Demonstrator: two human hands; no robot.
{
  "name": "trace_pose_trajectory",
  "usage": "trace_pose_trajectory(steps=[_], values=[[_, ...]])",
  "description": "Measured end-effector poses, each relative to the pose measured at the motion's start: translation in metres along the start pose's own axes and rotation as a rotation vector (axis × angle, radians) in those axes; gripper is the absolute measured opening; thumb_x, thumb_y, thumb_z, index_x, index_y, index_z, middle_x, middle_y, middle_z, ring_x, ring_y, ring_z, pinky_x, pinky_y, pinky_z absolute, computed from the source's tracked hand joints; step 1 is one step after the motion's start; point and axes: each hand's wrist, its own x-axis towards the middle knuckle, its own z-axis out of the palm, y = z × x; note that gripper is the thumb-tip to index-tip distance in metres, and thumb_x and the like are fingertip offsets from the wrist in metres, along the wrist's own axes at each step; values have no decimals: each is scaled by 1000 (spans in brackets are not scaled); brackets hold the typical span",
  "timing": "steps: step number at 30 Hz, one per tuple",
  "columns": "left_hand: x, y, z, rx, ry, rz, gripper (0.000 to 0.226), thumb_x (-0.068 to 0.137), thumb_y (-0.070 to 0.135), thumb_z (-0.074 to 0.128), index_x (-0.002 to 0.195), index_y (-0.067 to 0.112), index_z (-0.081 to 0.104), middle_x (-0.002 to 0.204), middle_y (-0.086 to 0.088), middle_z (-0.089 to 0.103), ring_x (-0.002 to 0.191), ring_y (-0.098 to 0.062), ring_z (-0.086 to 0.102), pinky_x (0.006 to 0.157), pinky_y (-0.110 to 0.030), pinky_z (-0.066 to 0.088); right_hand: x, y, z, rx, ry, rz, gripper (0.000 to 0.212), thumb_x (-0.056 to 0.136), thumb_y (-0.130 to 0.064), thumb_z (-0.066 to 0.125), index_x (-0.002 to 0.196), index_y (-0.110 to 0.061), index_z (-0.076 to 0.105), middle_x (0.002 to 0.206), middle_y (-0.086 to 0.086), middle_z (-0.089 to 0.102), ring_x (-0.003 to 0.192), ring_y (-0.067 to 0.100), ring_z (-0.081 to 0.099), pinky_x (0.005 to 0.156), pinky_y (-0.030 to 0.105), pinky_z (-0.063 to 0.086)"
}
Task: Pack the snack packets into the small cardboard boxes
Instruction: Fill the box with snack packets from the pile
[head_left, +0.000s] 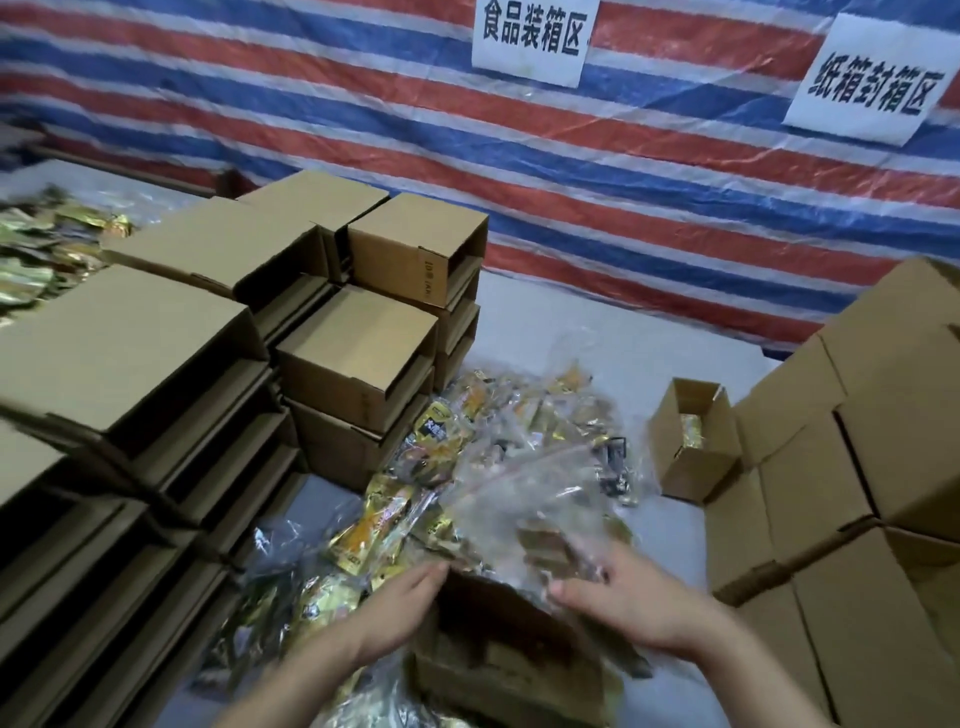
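Note:
A small open cardboard box (498, 670) sits low in the middle, between my two hands. My left hand (400, 603) touches its left rim with nearly straight fingers. My right hand (623, 603) grips a clear plastic bag of snack packets (535, 514) just above the box's right side. A pile of loose yellow and black snack packets (441, 457) lies on the grey surface behind the box. Another small open box (691, 441) with yellow packets inside stands to the right.
Stacks of folded small boxes (358, 332) fill the left side. Closed boxes (857, 467) are piled on the right. More packets (36, 249) lie at the far left. A striped tarp (623, 171) with two paper signs forms the back wall.

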Motion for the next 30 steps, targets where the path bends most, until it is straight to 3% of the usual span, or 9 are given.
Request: trace_pose_trajectory(steps=[3, 6, 8, 13, 18, 20, 23, 27, 30], values=[[1, -2, 2, -89, 18, 20, 49, 99, 61, 31, 138, 39, 52, 144, 17, 47, 136, -3, 38, 116, -23, 24, 14, 6, 21, -240, -155, 42, 17, 88, -43, 62, 84, -59, 59, 87, -28, 64, 85, -7, 60, 73, 12, 44], [-6, 2, 4, -177, -33, 45, 55, 82, 83, 34, 125, 54, 51, 127, 40, 48, 118, 17, 45, 102, -9, 31, 31, 19, 41, -351, -252, 106, 7, 84, -51, 54, 78, -49, 55, 84, -21, 62, 84, 1, 60, 78, 20, 49], [-8, 5, 5, -240, -46, 30, 34, 86, 75, 39, 113, 60, 54, 108, 45, 55, 98, 27, 51, 84, 0, 38, 43, 28, 51, -374, -299, 153, 12, 82, -53, 51, 83, -42, 54, 92, -11, 63, 92, 13, 61, 85, 32, 50], [-8, 9, 8, -228, -41, -9, 48, 91, 70, 24, 91, 44, 64, 92, 19, 68, 93, -1, 63, 84, -22, 49, 65, 53, 77, -509, -404, 259, 51, 83, -64, 49, 117, -29, 59, 128, 4, 63, 116, 25, 59, 98, 35, 46], [-6, 4, 13, -199, 6, -9, 62, 98, 64, 27, 148, 29, 41, 134, 25, 32, 136, -3, 31, 114, -24, 20, 79, 75, 94, -521, -428, 428, 89, 81, -77, 48, 145, -15, 45, 144, 8, 53, 127, 27, 53, 105, 40, 43], [-7, 6, 14, -217, -22, 0, 51, 100, 58, 29, 137, 31, 52, 138, 21, 42, 131, -4, 42, 115, -25, 28, 79, 83, 98, -434, -406, 456, 92, 80, -74, 56, 150, -17, 39, 150, 3, 47, 134, 23, 47, 111, 37, 39], [-12, 12, 16, -263, -42, 16, 40, 98, 56, 32, 108, 31, 62, 111, 14, 63, 107, -1, 56, 88, -16, 41, 75, 88, 99, -361, -355, 447, 96, 78, -65, 67, 155, -22, 29, 156, -2, 38, 142, 18, 38, 115, 32, 33], [-8, 8, 18, -284, -3, 1, 35, 105, 46, 33, 121, 30, 60, 118, 15, 61, 110, 6, 51, 91, -18, 38, 65, 77, 86, -324, -296, 371, 84, 83, -58, 64, 153, -21, 36, 149, -3, 45, 128, 11, 47, 104, 22, 38], [-7, 8, 17, -285, -9, 4, 28, 104, 47, 34, 105, 39, 60, 107, 23, 60, 94, 21, 51, 76, -3, 36, 56, 65, 74, -308, -289, 331, 39, 95, -47, 52, 127, -26, 63, 105, -7, 64, 83, 6, 58, 69, 17, 45]])
